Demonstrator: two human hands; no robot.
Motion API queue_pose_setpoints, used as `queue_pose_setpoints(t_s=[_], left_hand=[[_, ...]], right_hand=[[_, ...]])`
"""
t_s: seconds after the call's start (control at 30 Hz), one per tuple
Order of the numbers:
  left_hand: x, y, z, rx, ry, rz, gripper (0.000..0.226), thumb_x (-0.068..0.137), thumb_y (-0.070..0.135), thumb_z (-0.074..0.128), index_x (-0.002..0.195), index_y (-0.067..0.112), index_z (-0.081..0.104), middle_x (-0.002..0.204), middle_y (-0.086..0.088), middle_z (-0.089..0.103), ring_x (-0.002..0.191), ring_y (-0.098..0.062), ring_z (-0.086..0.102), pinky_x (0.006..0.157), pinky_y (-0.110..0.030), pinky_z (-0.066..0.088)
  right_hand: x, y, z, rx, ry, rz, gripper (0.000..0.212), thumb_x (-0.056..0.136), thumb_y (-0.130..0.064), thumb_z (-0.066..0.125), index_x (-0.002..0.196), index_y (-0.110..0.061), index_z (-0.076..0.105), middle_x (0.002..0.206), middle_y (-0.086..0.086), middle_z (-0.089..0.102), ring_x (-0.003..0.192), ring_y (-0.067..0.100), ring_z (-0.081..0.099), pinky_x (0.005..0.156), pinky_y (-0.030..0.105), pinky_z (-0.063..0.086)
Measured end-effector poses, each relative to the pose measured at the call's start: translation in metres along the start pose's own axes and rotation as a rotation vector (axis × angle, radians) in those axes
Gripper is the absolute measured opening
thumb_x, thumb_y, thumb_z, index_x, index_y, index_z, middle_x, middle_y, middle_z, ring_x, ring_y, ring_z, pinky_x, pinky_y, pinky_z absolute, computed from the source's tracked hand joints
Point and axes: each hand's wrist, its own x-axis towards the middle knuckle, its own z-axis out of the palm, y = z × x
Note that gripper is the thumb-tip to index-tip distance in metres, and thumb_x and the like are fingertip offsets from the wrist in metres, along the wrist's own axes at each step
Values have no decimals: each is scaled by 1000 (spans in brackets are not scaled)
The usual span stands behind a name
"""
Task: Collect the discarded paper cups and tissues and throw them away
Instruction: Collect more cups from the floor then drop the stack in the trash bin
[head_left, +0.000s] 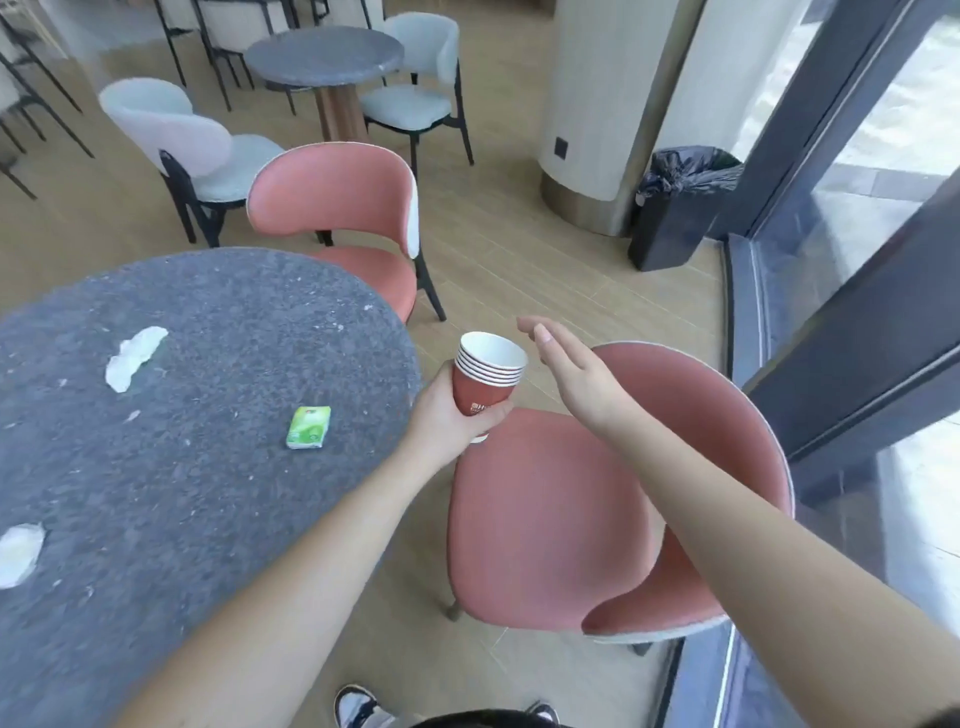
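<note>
My left hand (447, 415) grips a stack of several red paper cups (485, 379) with white insides, held just past the right edge of the round grey table (208, 493). My right hand (566, 374) hovers beside the stack with straight fingers and holds nothing. Two crumpled white tissues lie on the table, one tissue (134, 356) near the far left and another tissue (20, 553) at the left edge. A green tissue pack (309, 427) lies near the table's right side. A black bin (675, 208) lined with a black bag stands by the column at the right.
A pink chair (571, 509) stands right below my hands and a second pink chair (343, 208) sits at the table's far side. Pale blue chairs and another grey table (324, 54) stand farther back. Glass doors (857, 234) run along the right.
</note>
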Motion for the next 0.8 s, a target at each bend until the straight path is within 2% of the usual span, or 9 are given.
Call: queue_pose_setpoints(t_s=[0.07, 0.13, 0.2, 0.3, 0.4, 0.47, 0.53, 0.67, 0.8], left_hand=[[-3, 16, 32, -3, -27, 8, 63, 53, 71, 73, 105, 42, 52, 98, 22, 64, 91, -1, 63, 73, -19, 46], [-5, 31, 58, -19, -52, 24, 58, 58, 67, 78, 104, 43, 52, 99, 23, 64, 90, 4, 61, 70, -15, 44], [-6, 46, 80, -7, -86, 38, 53, 64, 59, 82, 104, 42, 52, 97, 25, 62, 86, 10, 59, 67, -12, 42], [-3, 63, 106, -12, -149, 63, 42, 70, 51, 85, 95, 45, 52, 94, 26, 62, 81, 20, 58, 60, -5, 42], [3, 73, 125, -4, -205, 86, 45, 67, 57, 83, 99, 46, 53, 97, 26, 64, 85, 24, 56, 62, 0, 40], [10, 79, 134, 0, -233, 100, 50, 61, 66, 78, 100, 47, 53, 97, 27, 64, 86, 24, 56, 61, 1, 40], [16, 81, 140, 3, -266, 114, 51, 60, 68, 77, 100, 47, 52, 97, 27, 64, 85, 25, 55, 61, 2, 39], [23, 80, 133, -25, -244, 110, 45, 63, 61, 80, 96, 48, 52, 95, 26, 63, 83, 25, 56, 58, 2, 40], [21, 65, 99, -49, -171, 61, 46, 71, 47, 85, 103, 38, 55, 97, 24, 63, 80, 25, 57, 56, 1, 42]], right_hand=[[-18, 17, -35, 6, 52, 25, 41, 107, -43, 35, 139, -26, 54, 122, -24, 58, 115, -4, 51, 105, 23, 35], [-33, 33, -63, 6, 104, 47, 40, 106, -46, 37, 137, -28, 56, 116, -27, 58, 109, -8, 52, 102, 21, 36], [-46, 47, -86, 15, 151, 75, 37, 104, -48, 39, 132, -32, 58, 123, -17, 62, 108, -9, 56, 99, 17, 38], [-62, 63, -111, 73, 207, 109, 38, 103, -46, 42, 130, -26, 60, 116, -3, 67, 94, -17, 58, 85, 4, 41], [-76, 72, -127, 51, 277, 146, 38, 97, -57, 41, 123, -40, 62, 118, -25, 66, 110, -14, 56, 94, 8, 40], [-81, 75, -133, 41, 324, 174, 33, 91, -65, 40, 112, -52, 61, 110, -37, 64, 106, -17, 56, 88, 2, 39], [-82, 79, -133, 82, 378, 191, 36, 89, -66, 40, 114, -49, 61, 111, -36, 64, 109, -15, 56, 92, 10, 40], [-67, 81, -127, 118, 371, 170, 58, 88, -69, 40, 133, -36, 58, 132, -20, 61, 128, -1, 52, 113, 39, 40], [-43, 67, -103, 188, 293, 136, 63, 85, -70, 45, 137, -37, 54, 135, -18, 60, 125, -2, 54, 114, 39, 40]])
